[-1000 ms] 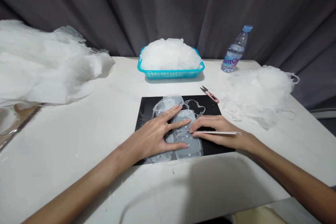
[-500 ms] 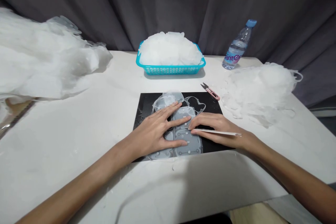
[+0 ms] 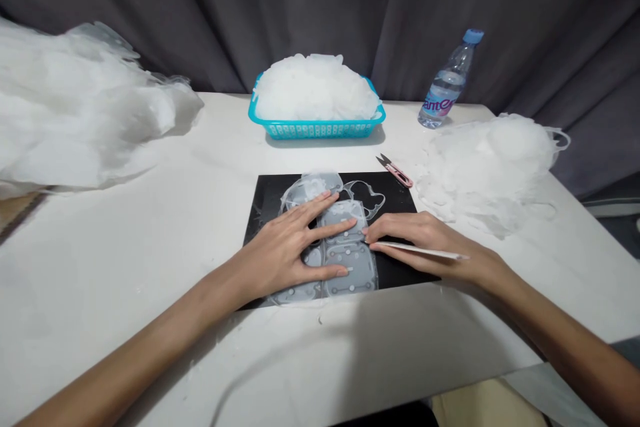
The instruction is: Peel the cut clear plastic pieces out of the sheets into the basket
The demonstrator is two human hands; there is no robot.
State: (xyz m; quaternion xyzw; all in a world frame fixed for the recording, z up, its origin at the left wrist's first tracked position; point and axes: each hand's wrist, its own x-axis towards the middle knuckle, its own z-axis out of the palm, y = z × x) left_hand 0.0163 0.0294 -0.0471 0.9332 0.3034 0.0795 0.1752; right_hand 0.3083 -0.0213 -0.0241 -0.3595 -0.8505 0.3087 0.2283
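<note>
On the black mat (image 3: 397, 197), the left hand (image 3: 285, 247) rests, fingers spread, over translucent sheeting (image 3: 353, 284); the right hand (image 3: 435, 240) pinches a white tool (image 3: 420, 249).

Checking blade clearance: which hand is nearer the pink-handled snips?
Right. The right hand, holding a slim white tool, is just on the near side of the snips; the left hand, spread over translucent pieces, is farther off, nearward and left of them.

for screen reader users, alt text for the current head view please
The left hand lies spread over translucent pieces on a black mat; the right hand holds a slim white tool at their edge. Behind are a heaped turquoise basket and a bottle.
</note>
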